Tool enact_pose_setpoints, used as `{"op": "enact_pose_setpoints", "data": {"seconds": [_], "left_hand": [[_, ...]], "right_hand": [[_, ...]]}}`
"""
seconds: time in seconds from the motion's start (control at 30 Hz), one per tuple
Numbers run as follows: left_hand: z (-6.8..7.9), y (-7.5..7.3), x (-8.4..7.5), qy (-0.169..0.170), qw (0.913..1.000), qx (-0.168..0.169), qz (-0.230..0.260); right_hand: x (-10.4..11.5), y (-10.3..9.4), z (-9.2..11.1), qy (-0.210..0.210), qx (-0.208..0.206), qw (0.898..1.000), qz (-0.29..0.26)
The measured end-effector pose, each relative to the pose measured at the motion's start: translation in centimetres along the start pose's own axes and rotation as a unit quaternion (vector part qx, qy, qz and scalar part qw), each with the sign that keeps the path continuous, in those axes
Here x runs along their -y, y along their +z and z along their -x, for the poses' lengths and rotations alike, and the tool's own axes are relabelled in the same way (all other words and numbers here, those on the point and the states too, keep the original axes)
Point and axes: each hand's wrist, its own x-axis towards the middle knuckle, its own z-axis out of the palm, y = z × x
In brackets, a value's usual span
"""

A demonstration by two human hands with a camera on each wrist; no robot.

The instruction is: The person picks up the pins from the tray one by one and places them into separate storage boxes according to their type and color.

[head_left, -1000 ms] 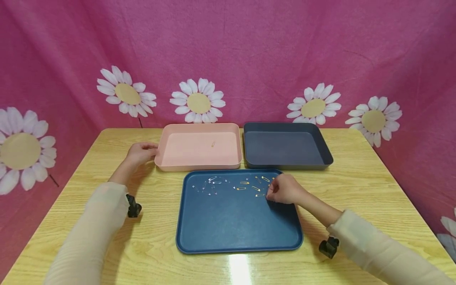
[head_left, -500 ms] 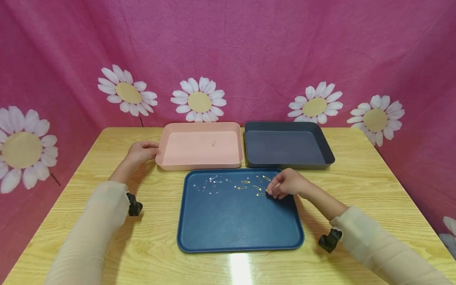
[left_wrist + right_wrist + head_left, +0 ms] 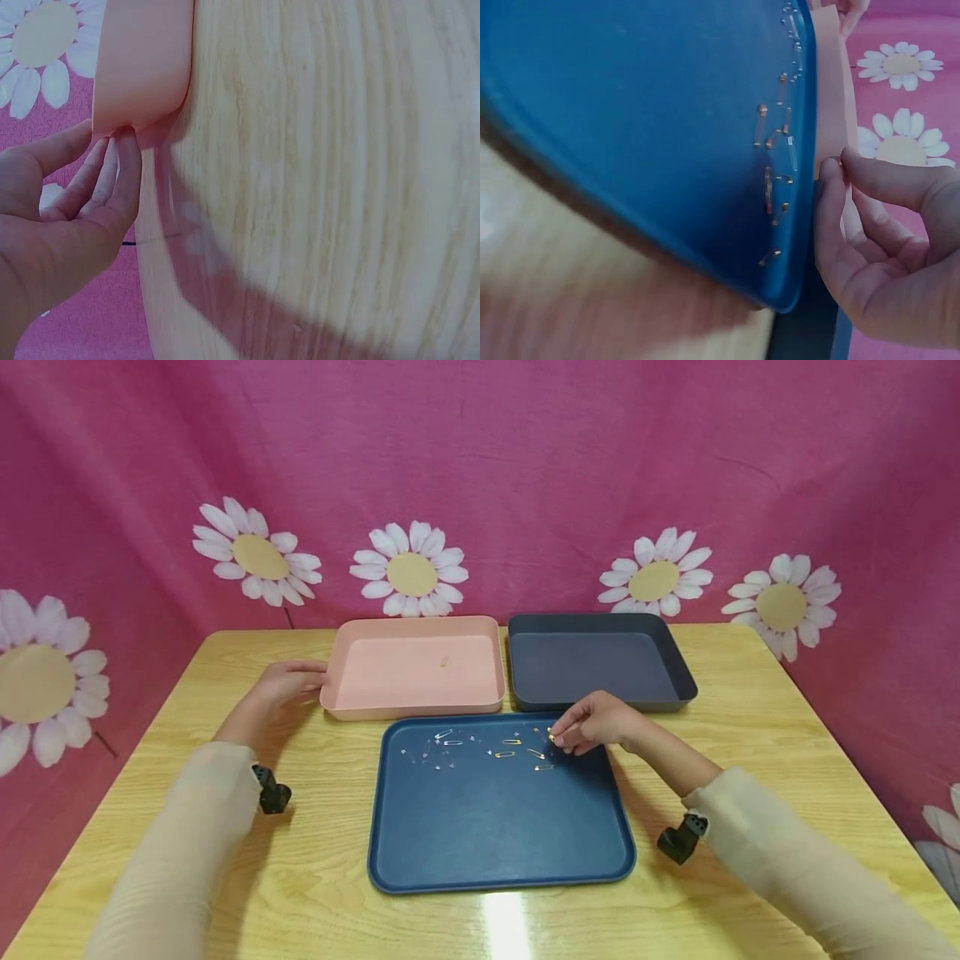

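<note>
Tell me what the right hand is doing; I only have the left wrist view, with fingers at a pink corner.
Observer: The right hand seems to pinch a gold safety pin near the far edge of the blue tray.
Operator: Anything inside the pink one?
Observer: A lone pin lies on the floor of the pink tray.
Operator: What else lies on the blue tray?
Observer: Silver pins toward its left, loose gold pins toward its right.
</note>
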Motion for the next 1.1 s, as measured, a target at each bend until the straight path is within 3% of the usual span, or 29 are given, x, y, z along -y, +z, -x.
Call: {"op": "enact_pose_setpoints", "data": {"seconds": [0.37, 0.53, 0.77, 1.1], "left_hand": [[0.1, -0.9, -0.6, -0.038, 0.9984, 0.036, -0.022], [-0.1, -1.2, -0.7, -0.038, 0.9969, 0.049, -0.048], [-0.3, -1.4, -0.9, -0.037, 0.9974, 0.059, -0.016], [0.3, -1.1, -0.3, -0.029, 0.9954, 0.055, -0.073]], "right_hand": [[3.7, -0.2, -1.8, 0.005, 0.009, 1.000, 0.009], [5.1, -0.5, -2.7, -0.001, 0.014, 1.000, 0.010], [7.5, -1.0, -4.1, -0.004, 0.019, 1.000, 0.004], [10.3, -1.4, -6.8, -0.005, 0.010, 1.000, 0.009]]}}
